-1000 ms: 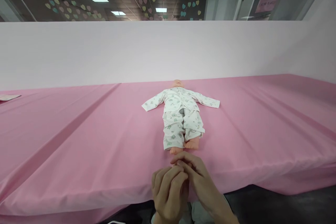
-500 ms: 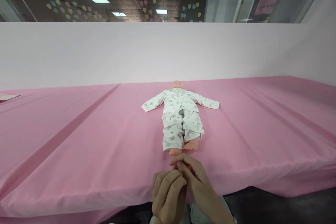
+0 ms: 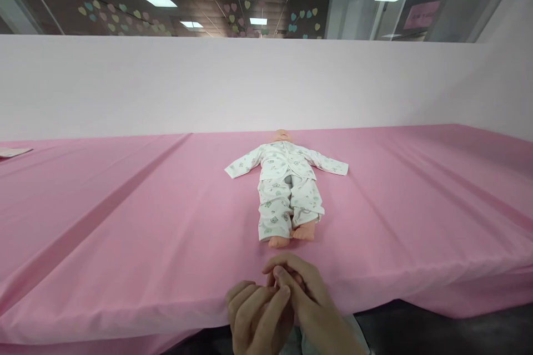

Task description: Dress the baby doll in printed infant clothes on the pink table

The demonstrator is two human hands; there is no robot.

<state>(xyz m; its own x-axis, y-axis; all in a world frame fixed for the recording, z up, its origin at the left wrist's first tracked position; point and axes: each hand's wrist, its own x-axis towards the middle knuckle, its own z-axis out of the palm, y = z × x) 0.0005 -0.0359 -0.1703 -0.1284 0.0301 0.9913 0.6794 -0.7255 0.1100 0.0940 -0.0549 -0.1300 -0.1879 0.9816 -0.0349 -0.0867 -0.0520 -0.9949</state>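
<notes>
My left hand (image 3: 259, 319) is curled into a loose fist by the front edge of the pink-covered table (image 3: 137, 255). Against its fingers rests my right hand (image 3: 307, 294), fingers bent and thumb pressed to the fingertips. Both hands touch each other; whatever may lie inside them is hidden. Just beyond them a baby doll (image 3: 280, 242) lies on its back, feet toward me. It wears a white printed jacket (image 3: 277, 160) and matching trousers (image 3: 275, 211). The jacket sleeves spread out to both sides. Neither hand touches the doll.
A white wall (image 3: 166, 86) runs behind the table, with a window (image 3: 250, 0) above it bearing heart stickers. At the far left edge lies a flat pale item (image 3: 14, 152). The pink cover has long folds and hangs over the front edge.
My hands have shifted slightly down and to the left, away from the doll's feet, and my left hand has turned a little. The doll has not moved.
</notes>
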